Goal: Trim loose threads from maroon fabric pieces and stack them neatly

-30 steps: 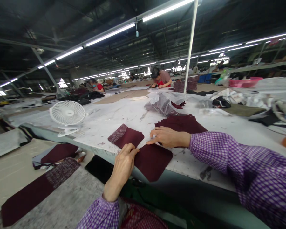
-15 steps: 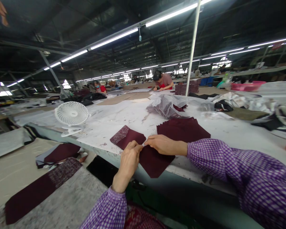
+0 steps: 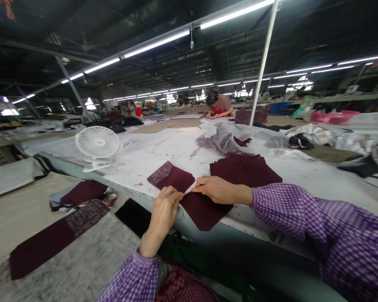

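A dark maroon fabric piece (image 3: 204, 212) lies at the near edge of the white work table (image 3: 164, 155) and hangs a little over it. My left hand (image 3: 164, 209) pinches its left corner with closed fingers. My right hand (image 3: 216, 189) lies on its top edge, fingers together and pressed down at the same corner. Just left of my hands lies another maroon piece (image 3: 173, 178) with a speckled strip. Behind my right hand sits a fanned stack of maroon pieces (image 3: 244, 169).
A small white fan (image 3: 97, 144) stands at the table's left edge. A clear plastic bag with fabric (image 3: 222, 138) lies further back, beside a metal pole (image 3: 261, 71). More maroon pieces (image 3: 78, 195) lie on a lower surface at left. Other people (image 3: 219, 105) work at far tables.
My left hand rose from the piece's lower edge to its top left corner and met my right hand there. The view shifted slightly.
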Available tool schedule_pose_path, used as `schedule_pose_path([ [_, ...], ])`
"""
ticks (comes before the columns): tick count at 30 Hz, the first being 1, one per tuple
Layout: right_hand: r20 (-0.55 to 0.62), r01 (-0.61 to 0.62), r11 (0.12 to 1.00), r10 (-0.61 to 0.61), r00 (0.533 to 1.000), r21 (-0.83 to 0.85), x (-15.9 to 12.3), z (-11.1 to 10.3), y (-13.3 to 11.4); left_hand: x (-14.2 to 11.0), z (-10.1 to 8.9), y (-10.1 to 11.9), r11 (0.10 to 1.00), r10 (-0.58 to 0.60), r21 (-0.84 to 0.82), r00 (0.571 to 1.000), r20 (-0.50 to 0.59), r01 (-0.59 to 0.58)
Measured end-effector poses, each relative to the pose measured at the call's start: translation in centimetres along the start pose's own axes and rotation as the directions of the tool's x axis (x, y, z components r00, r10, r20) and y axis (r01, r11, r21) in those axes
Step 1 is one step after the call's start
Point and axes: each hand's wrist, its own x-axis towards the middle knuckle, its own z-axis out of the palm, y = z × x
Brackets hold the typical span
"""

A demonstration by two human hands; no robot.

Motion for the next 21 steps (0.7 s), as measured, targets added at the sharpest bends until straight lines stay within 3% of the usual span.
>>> schedule_pose_path([
  [5, 0.141, 0.006, 0.995, 0.009, 0.99, -0.101, 0.7, -1.2, -0.7, -0.2, -0.2, 0.1, 0.993, 0.066, 0.098, 0.997, 0.035, -0.07],
  [10, 0.252, 0.019, 0.984, 0.027, 0.967, -0.178, 1.5, -2.3, -1.3, -0.3, -0.4, -0.7, 0.992, -0.026, -0.124, 1.0, 0.002, 0.026],
  [15, 0.248, 0.026, 0.985, 0.017, 0.968, -0.17, 1.5, -2.3, -1.2, -0.4, -0.9, -0.8, 0.96, -0.144, -0.238, 0.989, 0.024, 0.146],
  [21, 0.286, 0.033, 0.991, 0.006, 0.958, -0.13, 1.6, -2.5, -0.9, -0.7, -0.7, -0.3, 0.989, -0.039, -0.147, 0.999, -0.023, 0.036],
])
